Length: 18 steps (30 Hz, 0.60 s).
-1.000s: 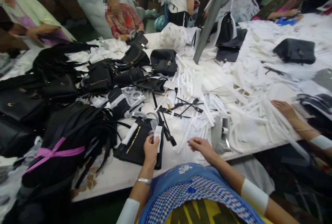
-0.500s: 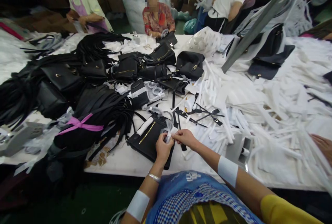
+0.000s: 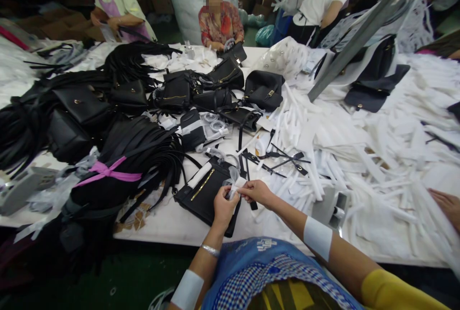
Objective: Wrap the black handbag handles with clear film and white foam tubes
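Observation:
A black bag with a gold zipper [image 3: 203, 186] lies tilted on the white table in front of me. Over its right side, my left hand [image 3: 226, 204] is closed on a bunched piece of white wrapping [image 3: 237, 184]. From the right, the fingers of my right hand [image 3: 256, 192] pinch the same wrapping. The two hands nearly touch, and my fingertips partly hide what lies between them. Clear plastic sticks up just above my left hand.
Black bags [image 3: 264, 90] and bundled black straps [image 3: 143, 156], one tied with a pink ribbon [image 3: 109, 171], fill the left and middle. White strips [image 3: 323, 166] and a grey tape dispenser [image 3: 328, 207] lie right. A metal pole [image 3: 370, 29] slants across. Another person's hand [image 3: 445, 204] is at the right edge.
My hands stay on the white wrapping with only a slight shift. The view has moved a little. Across the table, the person in white at the right leans slightly differently.

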Available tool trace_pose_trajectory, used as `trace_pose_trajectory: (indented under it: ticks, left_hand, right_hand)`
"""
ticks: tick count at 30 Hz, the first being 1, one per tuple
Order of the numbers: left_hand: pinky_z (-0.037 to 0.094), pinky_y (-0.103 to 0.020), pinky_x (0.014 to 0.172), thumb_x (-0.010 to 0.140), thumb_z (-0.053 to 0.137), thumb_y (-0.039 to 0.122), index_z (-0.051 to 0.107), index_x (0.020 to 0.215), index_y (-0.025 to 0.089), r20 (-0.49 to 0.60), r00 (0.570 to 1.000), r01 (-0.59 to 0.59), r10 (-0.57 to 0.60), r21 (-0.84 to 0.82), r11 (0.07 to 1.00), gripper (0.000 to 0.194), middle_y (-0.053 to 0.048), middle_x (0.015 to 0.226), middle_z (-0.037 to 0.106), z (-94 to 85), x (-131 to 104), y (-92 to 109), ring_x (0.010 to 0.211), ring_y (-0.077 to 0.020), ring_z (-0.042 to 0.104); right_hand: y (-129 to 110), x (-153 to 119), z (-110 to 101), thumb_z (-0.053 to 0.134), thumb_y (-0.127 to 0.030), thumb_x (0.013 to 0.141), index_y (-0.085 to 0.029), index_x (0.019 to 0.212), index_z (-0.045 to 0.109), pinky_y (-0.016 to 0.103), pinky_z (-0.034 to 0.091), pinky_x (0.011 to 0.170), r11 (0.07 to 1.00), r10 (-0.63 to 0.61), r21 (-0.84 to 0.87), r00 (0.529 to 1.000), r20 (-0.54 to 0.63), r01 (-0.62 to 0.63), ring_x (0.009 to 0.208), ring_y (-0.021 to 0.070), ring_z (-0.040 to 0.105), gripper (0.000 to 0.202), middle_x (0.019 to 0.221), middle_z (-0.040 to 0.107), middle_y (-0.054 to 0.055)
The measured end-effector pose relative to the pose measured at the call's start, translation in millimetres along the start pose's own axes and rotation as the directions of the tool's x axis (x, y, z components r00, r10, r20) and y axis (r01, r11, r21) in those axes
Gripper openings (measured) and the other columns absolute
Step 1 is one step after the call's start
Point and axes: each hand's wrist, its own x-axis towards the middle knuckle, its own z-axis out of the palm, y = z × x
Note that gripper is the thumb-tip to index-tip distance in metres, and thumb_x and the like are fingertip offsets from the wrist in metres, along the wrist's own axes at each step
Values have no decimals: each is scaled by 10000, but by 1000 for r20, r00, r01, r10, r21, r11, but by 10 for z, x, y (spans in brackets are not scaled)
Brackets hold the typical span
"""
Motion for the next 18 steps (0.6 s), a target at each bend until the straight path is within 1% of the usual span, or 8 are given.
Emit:
trace_pose_trajectory:
  ticks: [2, 4, 7, 11, 14, 18]
  left_hand:
    - [486, -276, 741, 713, 670, 296, 612, 946, 124, 11, 1000, 27, -27, -29, 999, 295, -110, 896, 701, -15, 0, 2, 814, -196, 656]
    - [487, -277, 750, 707, 678, 300, 614, 944, 120, 18, 999, 46, -45, -49, 998, 304, -115, 906, 703, -22, -1, -3, 828, -199, 659]
    - [486, -286, 766, 697, 685, 306, 623, 928, 119, 16, 999, 53, -52, -82, 995, 304, -111, 907, 708, -14, -8, 1, 841, -203, 662]
    - [489, -304, 780, 700, 683, 312, 626, 940, 113, 24, 997, 80, -77, -113, 990, 317, -118, 920, 708, -2, -26, 49, 852, -209, 662]
    - [492, -308, 785, 704, 684, 313, 627, 944, 112, 32, 995, 100, -96, -117, 988, 318, -121, 923, 708, -10, -33, 97, 858, -210, 662]
    - [490, -306, 795, 693, 699, 318, 625, 927, 116, 19, 993, 114, -112, -107, 988, 318, -118, 921, 707, -25, -27, 112, 875, -212, 659]
  right_hand:
    - [-4, -40, -8, 712, -442, 674, -142, 688, 646, 215, 508, 539, 997, -31, 72, 998, 63, 27, 515, 92, 577, 307, 604, 649, 10]
    - [15, -58, -12, 700, -381, 687, -144, 722, 642, 210, 505, 564, 996, -45, 83, 996, 71, 39, 547, 90, 581, 246, 615, 642, 0]
    - [67, -37, 7, 678, -296, 692, -144, 731, 626, 215, 501, 567, 998, -50, 36, 999, 13, 50, 551, 103, 593, 165, 579, 617, -14]
    - [128, 31, 79, 595, -185, 718, -160, 728, 612, 227, 516, 603, 996, -84, -34, 996, -43, 83, 585, 122, 621, 32, 587, 625, -17]
    - [170, 85, 140, 536, -103, 715, -178, 755, 624, 221, 516, 621, 984, -137, -129, 987, -83, 125, 626, 135, 637, 122, 624, 647, -14]
    - [208, 140, 209, 503, -57, 706, -181, 830, 653, 224, 506, 634, 960, -215, -210, 969, -123, 187, 669, 151, 644, 231, 696, 676, 3]
